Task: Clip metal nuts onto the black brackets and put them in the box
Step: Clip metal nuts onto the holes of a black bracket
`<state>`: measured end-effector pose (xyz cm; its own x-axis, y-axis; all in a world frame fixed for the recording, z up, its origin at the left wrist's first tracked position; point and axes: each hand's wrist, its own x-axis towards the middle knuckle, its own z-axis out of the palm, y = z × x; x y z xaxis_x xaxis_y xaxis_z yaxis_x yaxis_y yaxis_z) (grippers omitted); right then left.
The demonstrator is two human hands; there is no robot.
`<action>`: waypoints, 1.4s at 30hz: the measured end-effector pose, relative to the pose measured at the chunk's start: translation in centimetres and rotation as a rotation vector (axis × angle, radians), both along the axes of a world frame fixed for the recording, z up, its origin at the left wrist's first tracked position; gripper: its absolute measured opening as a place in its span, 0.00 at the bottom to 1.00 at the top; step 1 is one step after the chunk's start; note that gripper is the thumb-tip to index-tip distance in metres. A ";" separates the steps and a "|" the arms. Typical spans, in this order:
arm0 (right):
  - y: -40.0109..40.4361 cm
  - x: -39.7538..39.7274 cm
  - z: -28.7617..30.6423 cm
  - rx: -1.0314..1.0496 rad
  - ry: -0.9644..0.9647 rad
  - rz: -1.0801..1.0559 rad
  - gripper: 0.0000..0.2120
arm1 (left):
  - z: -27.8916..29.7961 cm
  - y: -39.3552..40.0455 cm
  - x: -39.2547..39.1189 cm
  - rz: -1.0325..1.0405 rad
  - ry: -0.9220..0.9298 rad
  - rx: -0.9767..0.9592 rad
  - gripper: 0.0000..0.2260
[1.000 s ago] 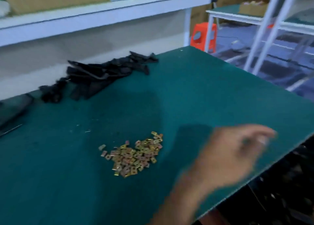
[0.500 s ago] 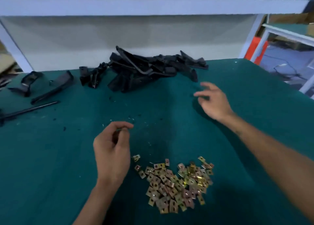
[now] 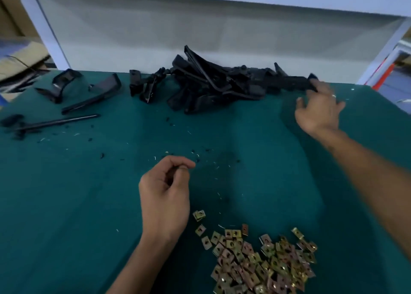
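A heap of black brackets (image 3: 218, 84) lies along the far edge of the green mat (image 3: 66, 204). My right hand (image 3: 318, 109) reaches to the heap's right end with fingers spread, and its fingertips touch the outermost bracket (image 3: 311, 82) without closing on it. A pile of gold-coloured metal nuts (image 3: 262, 262) sits near the front edge. My left hand (image 3: 165, 193) hovers just left of the nuts, thumb and forefinger pinched together. Whatever may be in the pinch is hidden. No box is in view.
Loose black brackets (image 3: 64, 82) and a black rod (image 3: 55, 122) lie at the far left. Small black chips and metal flecks dot the mat's middle. A white shelf post (image 3: 44, 24) and cardboard (image 3: 20, 55) stand at the left, and another post (image 3: 382, 55) rises on the right.
My view swung back from the table's right edge to the work area. In the last half second my right hand moved away from me and rightward to the heap's end. My left hand stayed pinched.
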<state>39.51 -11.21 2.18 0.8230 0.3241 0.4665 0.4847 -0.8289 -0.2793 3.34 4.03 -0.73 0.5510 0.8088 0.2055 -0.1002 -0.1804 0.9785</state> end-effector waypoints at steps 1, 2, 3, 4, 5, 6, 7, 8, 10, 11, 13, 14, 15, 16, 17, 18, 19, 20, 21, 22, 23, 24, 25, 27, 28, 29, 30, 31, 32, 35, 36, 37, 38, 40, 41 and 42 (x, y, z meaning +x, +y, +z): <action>-1.2 -1.2 1.0 -0.049 -0.095 0.070 0.10 | 0.0 0.0 -0.1 0.008 -0.001 0.018 0.15; -2.2 -2.5 2.2 -0.097 -0.174 0.151 0.08 | 0.1 -0.1 -0.2 0.019 -0.004 0.044 0.14; -3.3 -4.0 3.3 -0.141 -0.228 0.238 0.06 | 0.2 -0.3 -0.3 0.036 -0.009 0.085 0.13; -4.2 -5.7 4.4 -0.183 -0.255 0.319 0.06 | 0.4 -0.4 -0.5 0.058 -0.011 0.154 0.12; -4.9 -7.5 5.5 -0.230 -0.268 0.391 0.06 | 0.7 -0.6 -0.7 0.087 -0.004 0.255 0.10; -5.5 -9.6 6.6 -0.280 -0.284 0.455 0.06 | 1.0 -0.9 -0.9 0.110 0.018 0.377 0.08; -5.9 -11.6 7.6 -0.327 -0.309 0.517 0.05 | 1.3 -1.2 -1.1 0.119 0.047 0.503 0.09; -6.1 -13.8 8.6 -0.370 -0.341 0.576 0.05 | 1.5 -1.6 -1.3 0.108 0.062 0.623 0.11; -6.2 -18.5 10.3 -0.468 -0.407 0.669 0.10 | 1.7 -2.4 -1.6 0.064 0.042 0.841 0.17; -6.1 -20.9 11.0 -0.532 -0.440 0.703 0.12 | 1.8 -2.8 -1.9 0.061 0.036 0.944 0.20; -5.4 -25.5 11.9 -0.614 -0.506 0.747 0.16 | 2.2 -3.6 -2.5 0.074 0.062 1.096 0.28; -4.9 -27.6 12.2 -0.612 -0.542 0.777 0.15 | 2.4 -4.0 -2.8 0.066 0.073 1.129 0.30; -4.3 -29.7 12.4 -0.580 -0.561 0.820 0.14 | 2.5 -4.5 -3.0 0.050 0.069 1.136 0.31; -3.6 -31.5 12.5 -0.535 -0.556 0.870 0.12 | 2.3 -4.9 -3.3 0.032 0.050 1.112 0.29; -2.9 -32.9 12.6 -0.504 -0.532 0.914 0.11 | 2.1 -5.0 -3.6 0.019 0.020 1.057 0.27; -2.3 -34.0 12.7 -0.504 -0.503 0.933 0.10 | 2.0 -4.9 -4.0 0.025 -0.020 0.986 0.23; -1.7 -34.8 12.8 -0.517 -0.476 0.937 0.11 | 2.0 -4.5 -4.3 0.048 -0.059 0.905 0.19; -1.3 -35.4 12.9 -0.522 -0.447 0.933 0.12 | 2.1 -3.9 -4.6 0.091 -0.090 0.833 0.17; -1.0 -35.6 13.0 -0.497 -0.412 0.936 0.14 | 2.3 -3.1 -4.9 0.146 -0.118 0.780 0.15; -0.8 -35.5 13.3 -0.443 -0.374 0.952 0.16 | 2.5 -2.2 -5.2 0.198 -0.145 0.748 0.11; -0.8 -35.3 13.5 -0.356 -0.338 0.980 0.19 | 2.5 -1.4 -5.4 0.231 -0.173 0.716 0.07; -0.9 -35.0 13.6 -0.241 -0.308 1.005 0.23 | 2.5 -0.7 -5.5 0.251 -0.201 0.663 0.06; -1.0 -34.5 13.5 -0.104 -0.275 1.008 0.25 | 2.5 -0.1 -5.6 0.264 -0.230 0.585 0.06; -1.4 -33.0 12.4 0.179 -0.150 0.918 0.25 | 2.3 1.2 -5.7 0.299 -0.235 0.420 0.06; -1.6 -32.1 11.5 0.280 -0.047 0.849 0.22 | 2.3 1.6 -5.9 0.314 -0.222 0.346 0.06; -1.6 -31.2 10.5 0.312 0.075 0.783 0.19 | 2.2 2.0 -6.0 0.315 -0.213 0.272 0.06; -1.4 -30.5 9.5 0.257 0.196 0.720 0.16 | 2.3 2.3 -6.3 0.303 -0.201 0.198 0.05; -1.1 -30.1 8.2 0.145 0.297 0.674 0.13 | 2.5 2.5 -6.4 0.279 -0.188 0.130 0.05; -0.8 -29.7 7.0 0.031 0.374 0.656 0.12 | 2.7 2.6 -6.4 0.248 -0.176 0.075 0.06; 0.0 -29.2 3.9 -0.114 0.471 0.690 0.12 | 2.8 2.6 -6.0 0.149 -0.144 0.005 0.09; 0.3 -29.1 3.3 -0.116 0.483 0.695 0.13 | 2.7 2.5 -5.8 0.129 -0.123 0.010 0.10; 0.5 -29.0 2.7 -0.116 0.498 0.696 0.13 | 2.5 2.4 -5.6 0.113 -0.099 0.017 0.12; 0.7 -28.9 2.2 -0.122 0.514 0.700 0.13 | 2.4 2.2 -5.4 0.102 -0.073 0.021 0.13; 0.9 -29.0 1.3 -0.138 0.521 0.718 0.12 | 2.0 1.8 -5.2 0.076 -0.038 0.022 0.12; 1.0 -29.1 0.9 -0.146 0.503 0.727 0.11 | 1.9 1.6 -5.1 0.056 -0.022 0.028 0.11; 1.1 -29.2 0.6 -0.150 0.480 0.730 0.09 | 1.8 1.4 -5.0 0.035 0.001 0.042 0.12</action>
<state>10.34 -10.14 2.75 0.4832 0.8749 0.0339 0.7653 -0.4032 -0.5017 -1.68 5.41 1.03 0.5224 0.8185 0.2391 -0.0924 -0.2244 0.9701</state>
